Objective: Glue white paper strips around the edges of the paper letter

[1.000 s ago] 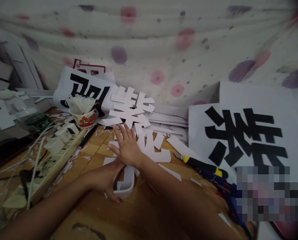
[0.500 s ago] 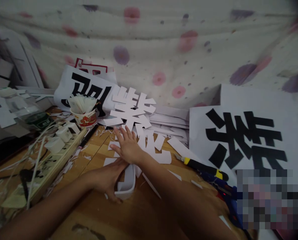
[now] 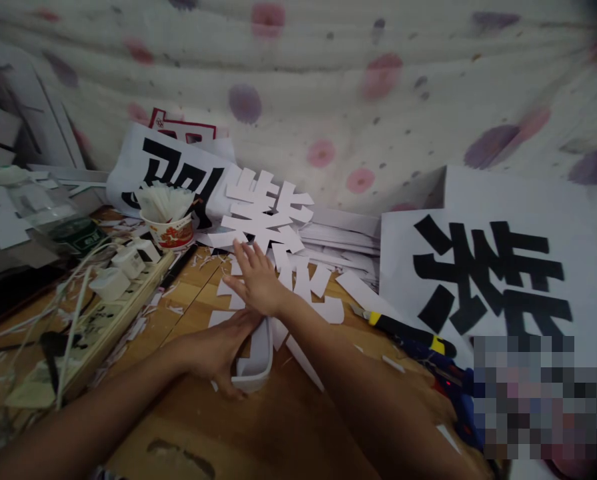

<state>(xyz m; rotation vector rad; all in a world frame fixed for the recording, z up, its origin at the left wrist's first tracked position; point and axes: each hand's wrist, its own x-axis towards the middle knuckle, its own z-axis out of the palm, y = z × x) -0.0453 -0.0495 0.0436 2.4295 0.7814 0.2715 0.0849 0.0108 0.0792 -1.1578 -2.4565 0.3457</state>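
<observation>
My left hand [image 3: 223, 353] curls around a white foam-board piece [image 3: 257, 373] with a raised, rounded side wall, standing on the wooden table. Its thumb presses the near end, while the other fingers reach toward the far end. Just beyond, my right hand [image 3: 256, 283] lies palm down with its fingers spread, over flat white cut-out strokes [image 3: 302, 283]; whether it presses on the held piece's far end is hidden. Behind the fingers a large white cut-out character [image 3: 263, 213] leans against papers.
On the left are a power strip [image 3: 113, 333] with plugs and cables, and a paper cup [image 3: 168, 230] full of thin white sticks. To the right lie a yellow-black utility knife [image 3: 408, 333], a blue glue gun [image 3: 461, 400] and a sheet with a black printed character [image 3: 398, 247].
My right hand has edged slightly forward and right. The left hand keeps its grip on the white piece, which has barely moved. The camera view has shifted a little.
</observation>
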